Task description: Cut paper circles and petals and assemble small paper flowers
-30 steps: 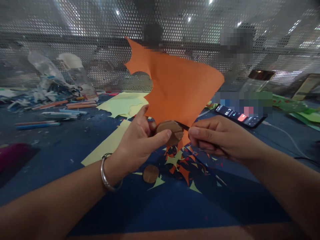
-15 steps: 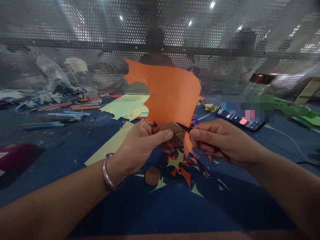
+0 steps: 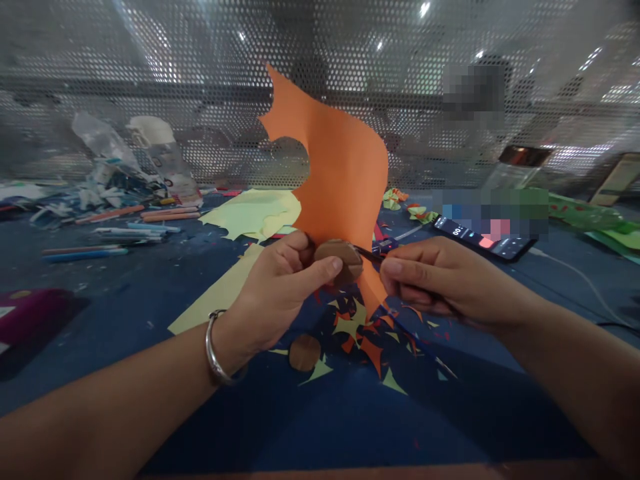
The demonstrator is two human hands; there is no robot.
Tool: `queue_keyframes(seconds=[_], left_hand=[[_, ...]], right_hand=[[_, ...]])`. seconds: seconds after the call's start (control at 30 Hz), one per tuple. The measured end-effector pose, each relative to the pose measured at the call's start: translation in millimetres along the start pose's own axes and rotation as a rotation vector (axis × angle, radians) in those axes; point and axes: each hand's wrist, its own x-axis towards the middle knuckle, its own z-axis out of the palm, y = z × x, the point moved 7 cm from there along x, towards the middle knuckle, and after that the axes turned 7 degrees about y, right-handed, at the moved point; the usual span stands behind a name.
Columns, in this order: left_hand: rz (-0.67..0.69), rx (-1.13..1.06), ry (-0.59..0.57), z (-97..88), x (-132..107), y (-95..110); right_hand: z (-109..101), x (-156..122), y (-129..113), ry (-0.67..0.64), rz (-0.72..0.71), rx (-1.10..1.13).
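My left hand (image 3: 280, 287) is closed, pinching a brown cardboard disc (image 3: 336, 259) against a sheet of orange paper (image 3: 345, 167). The sheet stands up and curls behind the disc, with round bites cut from its left edge. My right hand (image 3: 430, 273) is closed on what look like small scissors (image 3: 369, 255); their dark blades reach the disc's right edge, and the handles are hidden in my fingers. A second brown disc (image 3: 305, 353) lies on the table below my left hand. Orange and pale yellow paper scraps (image 3: 353, 327) lie scattered under the hands.
Pale yellow paper sheets (image 3: 250, 210) lie behind my left hand. Several pens (image 3: 133, 230) and a clear bottle (image 3: 167, 160) are at left, beside a purple case (image 3: 35, 313). A phone (image 3: 480, 237) with a cable is at right. A blue pen-like stick (image 3: 420, 347) crosses the scraps.
The orange sheet has turned and tilted, its left corner now higher and its right edge further left. The disc has shifted slightly left. Both hands keep their grip.
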Motion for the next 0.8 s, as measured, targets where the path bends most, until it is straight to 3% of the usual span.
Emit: queue_keyframes(seconds=[0.3, 0.6, 0.8], left_hand=[[0.053, 0.027, 0.006, -1.7, -1, 3], [0.061, 0.056, -0.172, 13.5, -5, 4], [0.055, 0.124, -0.157, 14.6, -6, 6]], right_hand=[[0, -1, -1, -0.005, 0.013, 0.038], [2, -3, -2, -0.019, 0.013, 0.033], [3, -2, -5, -0.021, -0.026, -0.014]])
